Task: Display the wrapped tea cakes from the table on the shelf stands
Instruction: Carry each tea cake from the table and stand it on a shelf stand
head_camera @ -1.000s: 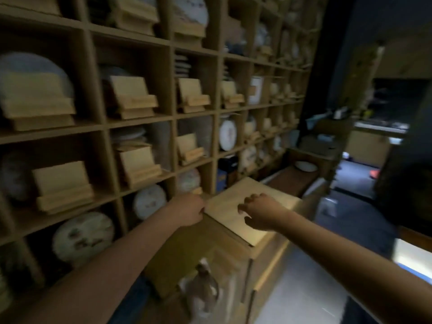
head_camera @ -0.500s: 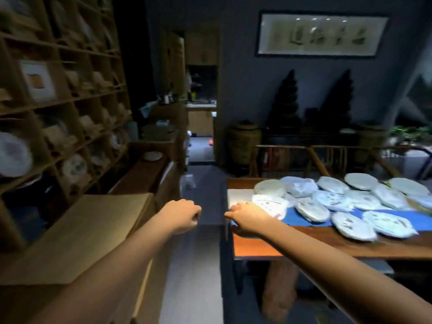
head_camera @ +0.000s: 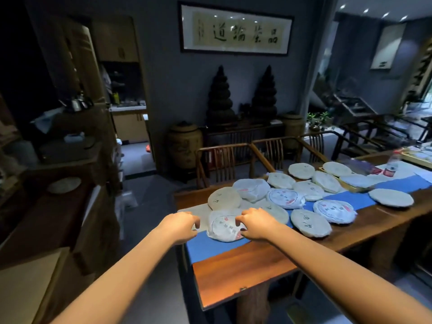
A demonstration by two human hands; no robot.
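Head view: pickup step, with left hand point(head_camera: 181, 226) and right hand point(head_camera: 256, 224) curled, empty, flanking the nearest wrapped tea cake point(head_camera: 224, 228) at the table point(head_camera: 245, 274) end; next, grip its edges.

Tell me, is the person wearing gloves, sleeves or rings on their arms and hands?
No. Both forearms are bare as far as the picture shows, with no sleeves, gloves, watch or bracelets. The left hand and right hand show no rings. Fingernails on the right hand look dark, maybe polished.
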